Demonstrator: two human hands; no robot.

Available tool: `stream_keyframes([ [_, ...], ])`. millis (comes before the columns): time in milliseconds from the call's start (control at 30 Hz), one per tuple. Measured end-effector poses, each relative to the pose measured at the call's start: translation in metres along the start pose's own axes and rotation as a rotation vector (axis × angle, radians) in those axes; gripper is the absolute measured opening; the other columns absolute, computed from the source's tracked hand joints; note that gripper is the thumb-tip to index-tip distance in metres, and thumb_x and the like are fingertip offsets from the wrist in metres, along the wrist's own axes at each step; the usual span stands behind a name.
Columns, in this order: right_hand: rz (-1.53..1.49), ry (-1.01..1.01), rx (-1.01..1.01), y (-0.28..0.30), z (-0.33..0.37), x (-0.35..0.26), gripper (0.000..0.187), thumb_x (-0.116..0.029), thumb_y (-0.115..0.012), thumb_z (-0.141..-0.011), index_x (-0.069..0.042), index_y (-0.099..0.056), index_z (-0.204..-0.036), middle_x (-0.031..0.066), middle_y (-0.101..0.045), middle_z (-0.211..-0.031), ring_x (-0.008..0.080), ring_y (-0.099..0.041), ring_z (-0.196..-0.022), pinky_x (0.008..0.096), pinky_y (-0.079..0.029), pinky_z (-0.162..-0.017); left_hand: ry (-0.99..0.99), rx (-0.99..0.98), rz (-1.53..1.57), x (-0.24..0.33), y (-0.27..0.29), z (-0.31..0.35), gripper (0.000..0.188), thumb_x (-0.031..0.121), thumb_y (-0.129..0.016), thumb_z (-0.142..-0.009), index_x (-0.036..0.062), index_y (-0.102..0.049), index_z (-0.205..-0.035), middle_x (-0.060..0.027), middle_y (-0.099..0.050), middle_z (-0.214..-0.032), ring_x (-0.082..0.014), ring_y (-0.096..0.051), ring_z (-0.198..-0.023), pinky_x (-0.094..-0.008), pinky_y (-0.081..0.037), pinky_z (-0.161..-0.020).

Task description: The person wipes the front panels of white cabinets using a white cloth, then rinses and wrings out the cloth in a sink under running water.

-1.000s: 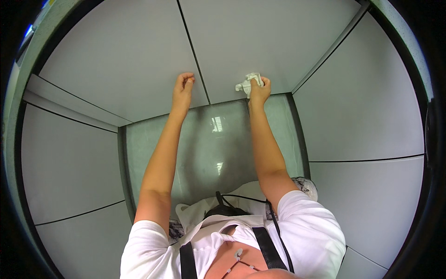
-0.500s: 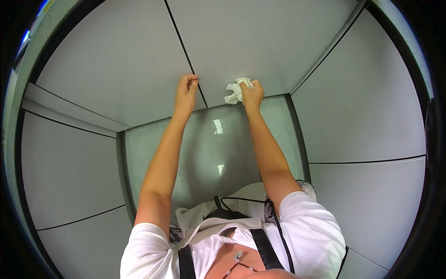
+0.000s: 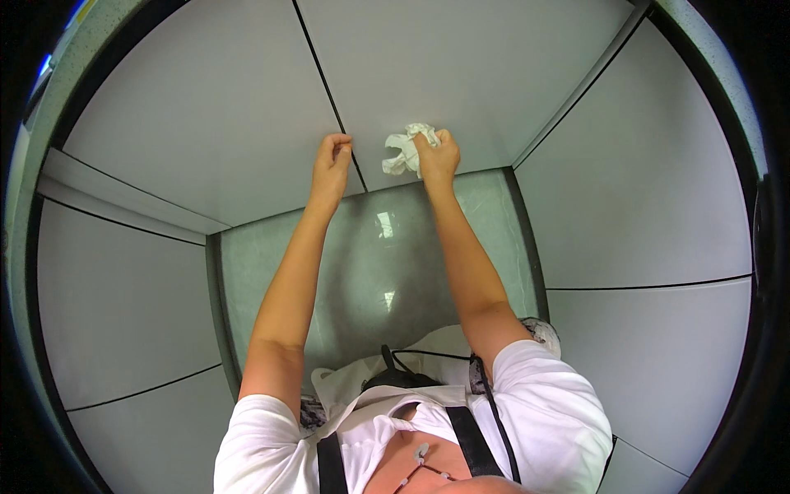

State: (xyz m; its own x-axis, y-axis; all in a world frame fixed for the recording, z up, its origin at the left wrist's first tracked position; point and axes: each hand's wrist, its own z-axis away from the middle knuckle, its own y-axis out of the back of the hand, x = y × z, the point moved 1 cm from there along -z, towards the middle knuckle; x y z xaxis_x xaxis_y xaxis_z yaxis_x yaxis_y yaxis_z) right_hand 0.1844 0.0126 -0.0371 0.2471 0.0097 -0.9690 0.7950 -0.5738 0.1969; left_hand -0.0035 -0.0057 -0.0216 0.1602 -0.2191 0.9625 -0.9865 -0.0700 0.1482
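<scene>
A crumpled white tissue (image 3: 401, 151) is bunched in my right hand (image 3: 439, 156), its loose folds sticking out to the left. That hand is closed round it, close to the pale grey wall panel (image 3: 461, 74) ahead; whether the tissue touches the panel I cannot tell. My left hand (image 3: 331, 165) is raised beside the dark vertical seam (image 3: 327, 86) between two panels. Its fingers are curled in toward the thumb, and what they hold, if anything, is hidden.
Grey panelled walls enclose me, with a left wall (image 3: 123, 288) and a right wall (image 3: 650, 198) close by. Below my arms lies a glossy grey-green floor (image 3: 387, 272) edged by dark skirting (image 3: 527, 230). A black strap and cord hang at my front.
My right hand has moved slightly left and up with the tissue, nearer the seam. The left hand has stayed almost still.
</scene>
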Motion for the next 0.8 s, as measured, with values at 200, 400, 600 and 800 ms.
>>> stream_keyframes([
  [200,-0.105,0.027,0.006,-0.006,-0.010,0.008,0.028,-0.021,-0.070,-0.063,0.000,-0.051,-0.065,0.0129,-0.058,-0.064,0.0246,-0.055,-0.058,0.0376,-0.044,-0.058,-0.003,0.019,-0.004,0.002,-0.003,-0.002,0.018,0.013,-0.047,-0.087,0.0030,-0.052,-0.102,-0.0038,-0.052,-0.095,-0.0133,-0.047,-0.088,-0.0266,-0.038,-0.083],
  [400,-0.014,-0.163,-0.034,-0.013,-0.006,0.067,0.028,-0.022,-0.071,-0.063,0.000,-0.053,-0.067,0.0139,-0.058,-0.066,0.0245,-0.055,-0.061,0.0375,-0.043,-0.059,0.036,0.011,-0.068,0.008,-0.006,-0.005,0.018,0.013,-0.048,-0.087,0.0034,-0.052,-0.101,-0.0048,-0.050,-0.096,-0.0140,-0.046,-0.088,-0.0269,-0.038,-0.082],
  [600,-0.201,0.042,0.017,-0.009,-0.006,-0.009,0.027,-0.021,-0.069,-0.063,0.001,-0.054,-0.069,0.0146,-0.058,-0.068,0.0245,-0.055,-0.061,0.0368,-0.044,-0.059,-0.004,0.023,-0.018,-0.009,-0.004,0.002,0.018,0.013,-0.048,-0.087,0.0031,-0.053,-0.101,-0.0058,-0.050,-0.098,-0.0152,-0.047,-0.089,-0.0278,-0.039,-0.082],
  [800,-0.188,-0.080,-0.008,-0.003,-0.001,0.040,0.027,-0.020,-0.069,-0.063,0.000,-0.054,-0.071,0.0139,-0.057,-0.067,0.0261,-0.056,-0.065,0.0366,-0.044,-0.064,-0.012,0.029,-0.054,0.000,-0.004,-0.001,0.019,0.013,-0.048,-0.086,0.0025,-0.053,-0.101,-0.0069,-0.049,-0.100,-0.0166,-0.048,-0.090,-0.0282,-0.039,-0.083],
])
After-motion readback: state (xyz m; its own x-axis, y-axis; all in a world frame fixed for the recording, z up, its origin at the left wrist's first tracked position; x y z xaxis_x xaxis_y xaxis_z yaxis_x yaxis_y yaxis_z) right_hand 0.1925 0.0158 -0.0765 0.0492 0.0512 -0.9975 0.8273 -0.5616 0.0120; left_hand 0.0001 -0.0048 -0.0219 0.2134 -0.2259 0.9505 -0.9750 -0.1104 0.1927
